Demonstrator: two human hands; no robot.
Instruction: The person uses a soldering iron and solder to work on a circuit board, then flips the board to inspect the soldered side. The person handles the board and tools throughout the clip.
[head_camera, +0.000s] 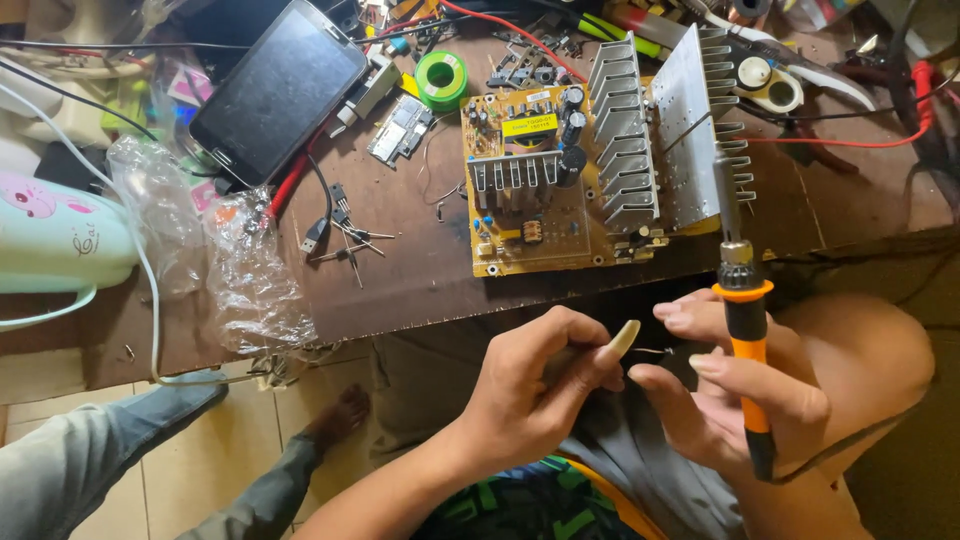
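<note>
Below the table edge, over the person's lap, the left hand pinches a tiny thin-legged metal component between thumb and fingertips, closed narrowly on it. The right hand meets it fingertip to fingertip while gripping the orange-and-black handle of a soldering iron, whose metal shaft points up and away. That component looks very light and easily bent, so it is probably best held by its body, not its legs. Beyond the hands, on the brown wooden table, lies a yellow circuit board with 2 finned aluminium heat sinks. Farther left are a green solder spool, a black tablet and crumpled clear plastic.
</note>
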